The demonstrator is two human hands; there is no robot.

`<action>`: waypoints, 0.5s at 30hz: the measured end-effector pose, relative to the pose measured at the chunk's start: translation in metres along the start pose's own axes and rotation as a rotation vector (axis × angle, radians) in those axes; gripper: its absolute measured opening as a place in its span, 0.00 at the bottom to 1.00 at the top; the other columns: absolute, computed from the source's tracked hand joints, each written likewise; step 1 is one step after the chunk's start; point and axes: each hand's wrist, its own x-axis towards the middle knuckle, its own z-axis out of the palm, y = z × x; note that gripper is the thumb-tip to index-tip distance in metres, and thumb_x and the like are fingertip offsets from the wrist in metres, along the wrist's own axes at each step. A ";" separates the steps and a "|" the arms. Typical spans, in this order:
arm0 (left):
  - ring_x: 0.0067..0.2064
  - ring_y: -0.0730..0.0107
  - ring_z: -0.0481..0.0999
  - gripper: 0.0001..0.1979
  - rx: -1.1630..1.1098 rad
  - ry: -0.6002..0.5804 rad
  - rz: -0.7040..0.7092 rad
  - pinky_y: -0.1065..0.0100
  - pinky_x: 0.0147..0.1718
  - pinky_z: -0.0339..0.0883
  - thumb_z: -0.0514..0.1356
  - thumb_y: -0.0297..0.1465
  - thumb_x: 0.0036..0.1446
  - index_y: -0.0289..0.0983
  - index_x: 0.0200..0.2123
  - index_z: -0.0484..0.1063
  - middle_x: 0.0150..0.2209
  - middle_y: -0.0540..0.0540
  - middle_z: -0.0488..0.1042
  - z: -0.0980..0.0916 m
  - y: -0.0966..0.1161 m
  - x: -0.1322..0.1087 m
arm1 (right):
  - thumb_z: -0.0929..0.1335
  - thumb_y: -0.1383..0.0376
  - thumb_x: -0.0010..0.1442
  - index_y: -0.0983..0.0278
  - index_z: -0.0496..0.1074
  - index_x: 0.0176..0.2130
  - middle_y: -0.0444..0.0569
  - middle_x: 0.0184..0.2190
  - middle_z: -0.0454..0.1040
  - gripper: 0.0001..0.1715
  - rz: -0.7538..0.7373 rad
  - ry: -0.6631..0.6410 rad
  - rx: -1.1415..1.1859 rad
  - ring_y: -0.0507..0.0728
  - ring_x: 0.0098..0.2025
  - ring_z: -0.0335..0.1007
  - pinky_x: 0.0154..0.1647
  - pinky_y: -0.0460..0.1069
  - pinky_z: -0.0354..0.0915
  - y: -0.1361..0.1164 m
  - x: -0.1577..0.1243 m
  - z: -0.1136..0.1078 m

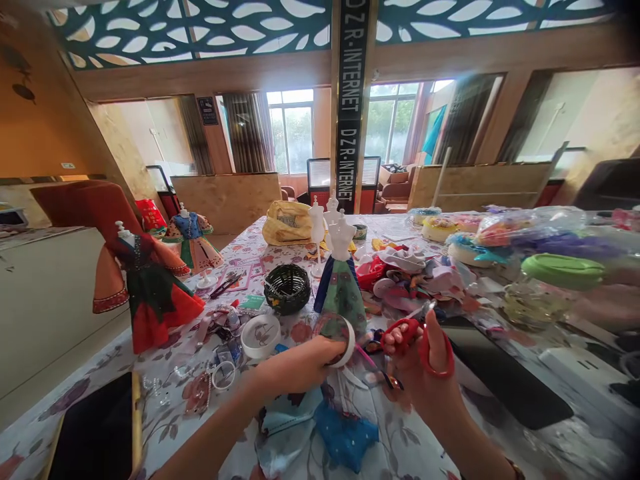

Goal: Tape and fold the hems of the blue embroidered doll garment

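- The left hand [320,360] pinches a white-rimmed ring [349,348] between thumb and fingers, above the near middle of the table [165,433]; some of its fingertips are hidden.
- The right hand [423,363] is curled around red-handled scissors [443,365], the thumb through one loop and the fingers at the other; the two loops stand apart. The scissors are to the right of the ring, and the hands do not touch.
- Just beyond the ring stands a white dress form [342,237] in a green dress [344,287].
- Nearer than the hands, a piece of blue cloth [347,435] lies on the flowered table cover.
- To the left of the ring are a white tub [261,337] and, farther off, a dark woven basket [287,290].
- At the near left lies a phone [95,427]; on the far left stand two small dressed forms, one with a red and dark green skirt [160,303].
- Right of the dress form is a heap of cloth scraps [415,277]; farther right, a jar with a green lid [563,270].
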 end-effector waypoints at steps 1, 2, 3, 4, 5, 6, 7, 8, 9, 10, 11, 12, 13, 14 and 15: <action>0.44 0.64 0.71 0.17 0.020 -0.017 0.009 0.65 0.46 0.63 0.51 0.15 0.48 0.38 0.38 0.70 0.40 0.47 0.74 0.001 0.002 0.003 | 0.70 0.44 0.51 0.63 0.69 0.20 0.42 0.18 0.67 0.26 -0.013 0.006 0.011 0.51 0.23 0.65 0.26 0.45 0.65 -0.001 0.000 0.001; 0.43 0.65 0.71 0.16 0.037 -0.028 0.013 0.66 0.45 0.63 0.51 0.15 0.49 0.38 0.37 0.69 0.39 0.47 0.74 0.001 0.003 0.006 | 0.69 0.45 0.52 0.63 0.69 0.20 0.42 0.18 0.67 0.26 -0.025 0.008 0.022 0.51 0.23 0.64 0.25 0.45 0.65 -0.002 0.000 0.003; 0.42 0.65 0.71 0.15 0.050 -0.030 0.015 0.66 0.44 0.63 0.51 0.16 0.50 0.38 0.36 0.69 0.39 0.47 0.74 0.002 0.004 0.010 | 0.69 0.45 0.53 0.63 0.69 0.20 0.41 0.18 0.67 0.26 -0.036 0.003 0.031 0.50 0.23 0.64 0.25 0.44 0.64 -0.004 0.000 0.004; 0.42 0.65 0.71 0.15 0.061 -0.027 0.016 0.66 0.43 0.63 0.50 0.16 0.51 0.38 0.37 0.69 0.38 0.47 0.74 0.003 0.005 0.013 | 0.69 0.46 0.53 0.63 0.69 0.20 0.41 0.18 0.66 0.26 -0.047 -0.009 0.040 0.50 0.23 0.63 0.25 0.44 0.64 -0.006 0.001 0.005; 0.42 0.65 0.71 0.15 0.068 -0.024 0.018 0.66 0.42 0.63 0.50 0.16 0.52 0.39 0.38 0.69 0.38 0.46 0.74 0.004 0.006 0.017 | 0.69 0.47 0.54 0.63 0.69 0.20 0.41 0.18 0.66 0.25 -0.056 -0.026 0.046 0.50 0.23 0.63 0.25 0.45 0.64 -0.008 0.001 0.006; 0.41 0.64 0.72 0.15 0.072 -0.021 0.023 0.66 0.40 0.64 0.50 0.17 0.52 0.39 0.38 0.69 0.38 0.46 0.74 0.006 0.007 0.020 | 0.69 0.47 0.53 0.63 0.70 0.20 0.41 0.18 0.66 0.25 -0.063 -0.042 0.052 0.50 0.22 0.62 0.25 0.45 0.64 -0.010 0.001 0.007; 0.40 0.63 0.72 0.14 0.072 -0.016 0.030 0.66 0.39 0.64 0.51 0.17 0.52 0.39 0.37 0.69 0.36 0.46 0.74 0.008 0.008 0.023 | 0.70 0.46 0.52 0.63 0.70 0.20 0.41 0.18 0.66 0.25 -0.066 -0.056 0.059 0.50 0.22 0.62 0.25 0.45 0.64 -0.013 0.002 0.008; 0.38 0.63 0.72 0.14 0.069 -0.010 0.039 0.66 0.37 0.64 0.51 0.18 0.52 0.39 0.36 0.69 0.34 0.46 0.73 0.009 0.009 0.025 | 0.70 0.46 0.51 0.63 0.70 0.20 0.41 0.18 0.66 0.25 -0.063 -0.067 0.067 0.50 0.22 0.62 0.25 0.45 0.63 -0.016 0.002 0.008; 0.37 0.62 0.73 0.13 0.061 -0.003 0.049 0.67 0.35 0.64 0.52 0.17 0.51 0.39 0.34 0.70 0.33 0.46 0.73 0.011 0.009 0.028 | 0.71 0.46 0.49 0.63 0.70 0.20 0.41 0.17 0.65 0.25 -0.057 -0.076 0.073 0.50 0.22 0.62 0.25 0.45 0.63 -0.019 0.003 0.008; 0.35 0.62 0.73 0.14 0.049 0.010 0.061 0.67 0.33 0.63 0.52 0.17 0.51 0.39 0.33 0.70 0.31 0.46 0.73 0.013 0.010 0.030 | 0.71 0.46 0.49 0.63 0.70 0.20 0.41 0.17 0.65 0.25 -0.053 -0.080 0.074 0.50 0.22 0.61 0.25 0.45 0.63 -0.021 0.003 0.008; 0.34 0.62 0.73 0.14 0.031 0.029 0.075 0.67 0.32 0.63 0.52 0.16 0.50 0.39 0.32 0.70 0.30 0.47 0.73 0.015 0.011 0.033 | 0.71 0.45 0.48 0.63 0.70 0.20 0.41 0.18 0.65 0.25 -0.055 -0.083 0.070 0.50 0.22 0.61 0.25 0.45 0.62 -0.024 0.004 0.007; 0.33 0.62 0.73 0.15 0.009 0.053 0.089 0.68 0.31 0.63 0.52 0.15 0.50 0.40 0.32 0.71 0.30 0.47 0.73 0.016 0.011 0.036 | 0.71 0.45 0.49 0.63 0.71 0.21 0.41 0.18 0.65 0.25 -0.063 -0.084 0.064 0.50 0.23 0.61 0.25 0.45 0.62 -0.026 0.005 0.006; 0.32 0.63 0.73 0.15 -0.018 0.080 0.104 0.68 0.31 0.63 0.52 0.16 0.51 0.40 0.32 0.71 0.29 0.48 0.73 0.016 0.012 0.039 | 0.71 0.45 0.50 0.63 0.71 0.21 0.42 0.19 0.65 0.25 -0.078 -0.083 0.057 0.50 0.23 0.62 0.25 0.45 0.62 -0.028 0.005 0.005; 0.32 0.64 0.73 0.14 -0.054 0.119 0.113 0.68 0.31 0.63 0.54 0.16 0.51 0.40 0.32 0.72 0.29 0.48 0.73 0.016 0.012 0.044 | 0.70 0.44 0.51 0.63 0.71 0.21 0.42 0.19 0.65 0.26 -0.093 -0.084 0.049 0.50 0.23 0.62 0.26 0.46 0.61 -0.029 0.006 0.004; 0.32 0.65 0.73 0.13 -0.081 0.152 0.130 0.69 0.32 0.63 0.56 0.17 0.51 0.40 0.31 0.72 0.29 0.49 0.73 0.016 0.011 0.049 | 0.69 0.44 0.52 0.63 0.71 0.21 0.42 0.19 0.64 0.26 -0.105 -0.087 0.043 0.50 0.24 0.62 0.26 0.46 0.61 -0.030 0.006 0.003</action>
